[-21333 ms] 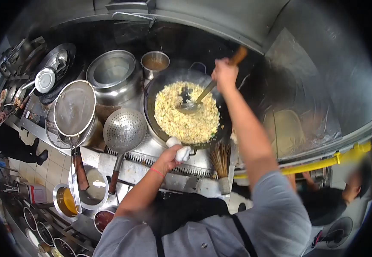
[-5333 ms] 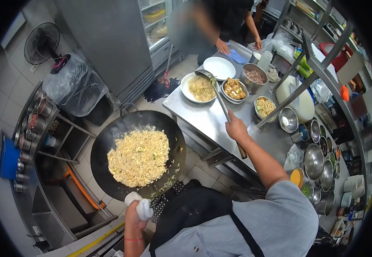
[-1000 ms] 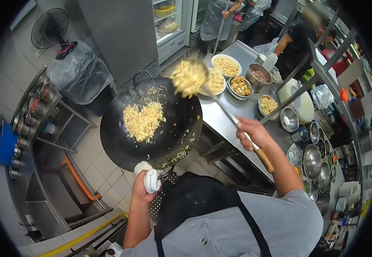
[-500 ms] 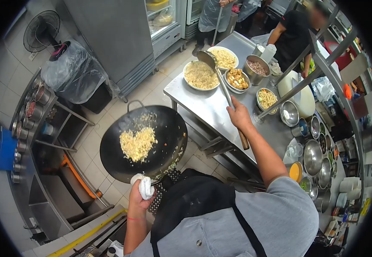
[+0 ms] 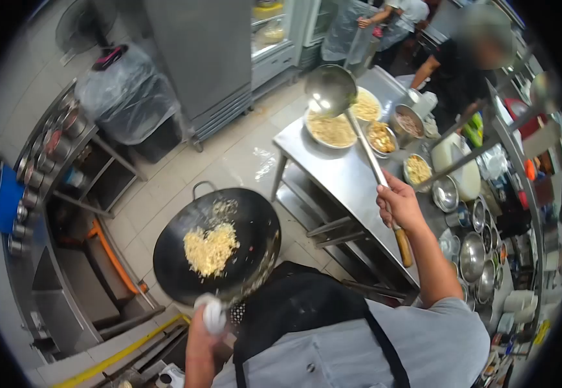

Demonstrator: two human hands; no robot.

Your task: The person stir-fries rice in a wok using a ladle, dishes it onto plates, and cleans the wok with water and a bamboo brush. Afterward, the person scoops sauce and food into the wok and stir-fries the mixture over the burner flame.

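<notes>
My left hand is closed around a folded white cloth at the near edge of a black wok. A mound of fried rice lies in the wok, with loose grains around it. My right hand grips the long handle of a ladle, raised over the steel table. The ladle's round metal bowl appears shiny, with no food visible in it. Partly behind it stand a bowl of fried rice and another fried rice bowl.
On the steel table stand a bowl of browned chunks, a pot of chopped meat, a noodle bowl and several metal bowls. Left are a bagged bin and a pot shelf. A co-worker stands beyond.
My right hand has lifted the ladle off the rice bowl and up toward the camera. The view has shifted. The wok and its rice look much the same, with my left hand still at its edge.
</notes>
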